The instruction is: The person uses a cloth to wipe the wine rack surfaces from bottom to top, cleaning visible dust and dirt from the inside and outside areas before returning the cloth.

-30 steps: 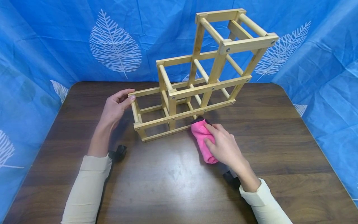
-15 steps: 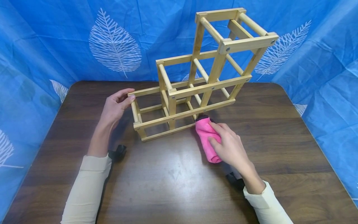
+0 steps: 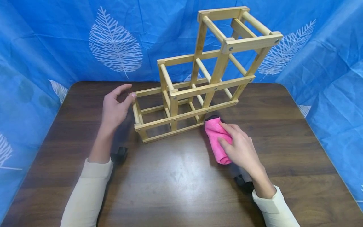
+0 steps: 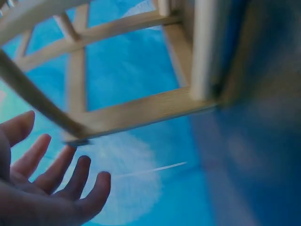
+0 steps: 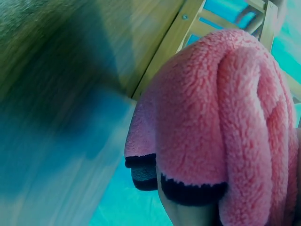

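Note:
A stepped rack of pale wooden slats and dowels stands on the table, tallest at the right. My left hand is at its low left end, thumb right at the top corner, forefinger lifted away from it. In the left wrist view, the fingers are spread and relaxed just below the corner of the frame. With my right hand I grip a folded pink cloth in front of the rack's bottom rail. The right wrist view shows the fluffy cloth with dark edging, hiding most of the fingers.
The brown wood-grain table has rounded far corners. A blue curtain with white leaf prints hangs behind and at both sides. Dark wrist-worn devices sit below both wrists.
My left hand has loosened from the rack's corner, the fingers lifting off. My right hand has slid the pink cloth to the right along the rack's front. The rack has barely moved.

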Action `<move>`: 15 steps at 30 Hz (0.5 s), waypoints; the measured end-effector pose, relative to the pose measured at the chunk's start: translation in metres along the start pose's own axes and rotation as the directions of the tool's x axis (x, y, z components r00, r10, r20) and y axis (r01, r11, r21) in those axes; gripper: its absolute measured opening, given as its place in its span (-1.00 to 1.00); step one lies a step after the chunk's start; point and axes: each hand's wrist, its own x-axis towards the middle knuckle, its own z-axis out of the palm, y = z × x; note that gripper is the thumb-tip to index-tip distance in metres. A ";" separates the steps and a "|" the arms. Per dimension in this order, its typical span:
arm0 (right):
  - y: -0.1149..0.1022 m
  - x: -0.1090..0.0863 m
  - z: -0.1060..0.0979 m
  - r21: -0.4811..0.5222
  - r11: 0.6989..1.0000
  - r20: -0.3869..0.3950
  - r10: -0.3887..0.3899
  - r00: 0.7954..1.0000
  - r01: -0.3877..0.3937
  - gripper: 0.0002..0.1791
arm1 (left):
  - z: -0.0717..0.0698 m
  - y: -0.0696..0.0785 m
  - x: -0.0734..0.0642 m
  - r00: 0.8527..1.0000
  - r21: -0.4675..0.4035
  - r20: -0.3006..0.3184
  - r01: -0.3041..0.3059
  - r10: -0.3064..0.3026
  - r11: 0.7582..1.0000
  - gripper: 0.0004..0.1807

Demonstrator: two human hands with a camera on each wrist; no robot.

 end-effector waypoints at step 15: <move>0.020 -0.009 -0.027 0.039 0.995 -0.103 0.097 0.990 -0.093 -0.44 | 0.042 0.068 -0.052 0.922 0.347 0.388 -0.154 0.008 0.925 -0.11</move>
